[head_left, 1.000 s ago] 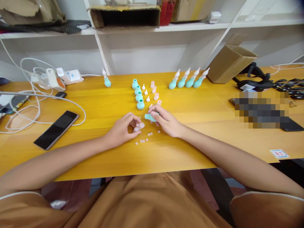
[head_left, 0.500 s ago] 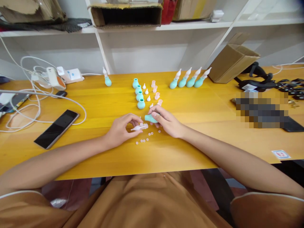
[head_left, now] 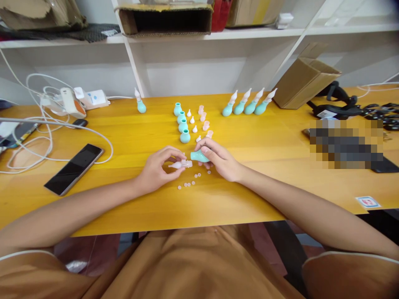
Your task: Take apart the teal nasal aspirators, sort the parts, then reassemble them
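Observation:
My left hand (head_left: 158,168) pinches a clear plastic nozzle (head_left: 181,165), its pointed tip aimed left and its wide end toward the right. My right hand (head_left: 220,160) is wrapped round a teal squeeze bulb (head_left: 198,156), whose neck faces left, close to the nozzle but apart from it. Several small pale rings (head_left: 188,184) lie on the table below the hands. Beyond them stand several open teal bulbs (head_left: 185,136) in a row, beside small white tips (head_left: 195,129) and pink cups (head_left: 206,125).
Assembled nasal aspirators (head_left: 249,107) stand at the back right, with another aspirator (head_left: 141,106) at the back left. A phone (head_left: 74,169) and white cables (head_left: 37,160) lie on the left. A cardboard box (head_left: 307,83), a black strap (head_left: 338,108) and a blurred-out item are on the right.
My left hand has shifted slightly left and up with the nozzle, which now lies more level. My right hand and its bulb have barely moved.

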### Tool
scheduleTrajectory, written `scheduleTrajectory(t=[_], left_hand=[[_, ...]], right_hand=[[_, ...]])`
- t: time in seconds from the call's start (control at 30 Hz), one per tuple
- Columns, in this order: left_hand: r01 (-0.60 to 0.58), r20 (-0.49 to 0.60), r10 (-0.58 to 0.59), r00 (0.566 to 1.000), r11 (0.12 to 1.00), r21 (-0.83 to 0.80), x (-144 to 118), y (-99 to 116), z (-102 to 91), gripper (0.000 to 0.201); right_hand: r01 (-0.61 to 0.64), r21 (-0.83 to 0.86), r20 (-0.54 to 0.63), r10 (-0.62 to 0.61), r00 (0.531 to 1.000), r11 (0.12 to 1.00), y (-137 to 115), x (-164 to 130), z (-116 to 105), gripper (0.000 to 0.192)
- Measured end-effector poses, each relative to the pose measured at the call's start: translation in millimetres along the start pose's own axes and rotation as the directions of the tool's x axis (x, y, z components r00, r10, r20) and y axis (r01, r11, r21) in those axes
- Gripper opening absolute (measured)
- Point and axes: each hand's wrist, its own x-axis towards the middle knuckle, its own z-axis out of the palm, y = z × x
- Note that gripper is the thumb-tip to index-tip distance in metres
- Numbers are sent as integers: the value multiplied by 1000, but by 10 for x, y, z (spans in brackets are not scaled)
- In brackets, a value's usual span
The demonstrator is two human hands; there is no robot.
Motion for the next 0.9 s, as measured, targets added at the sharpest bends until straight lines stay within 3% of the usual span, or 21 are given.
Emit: scheduleTrajectory(t=[0.3,0.47,0.57,0.67,0.9], left_hand=[[45,-7,-49,999,955,-292,3,-35,13,18],[240,34,-250,968,869,-434,60,-111,19,26],[404,126,-400,908,754,-518,57,-147,45,35],[473,173,-467,867,662,-582,28,-140,79,39],[486,206,-448,870,712,-507,24,-55,72,37]], right_hand=[[14,144,50,-21,999,989,-40,-29,21,45],[56,148,92,-70,993,987,-3,-56,22,38],[145,45,98,-149,984,988,21,-78,11,35],[277,-155,99,-264,960,948,1,-94,-15,32],[448,-418,176,-413,893,790,-71,-104,-53,30]])
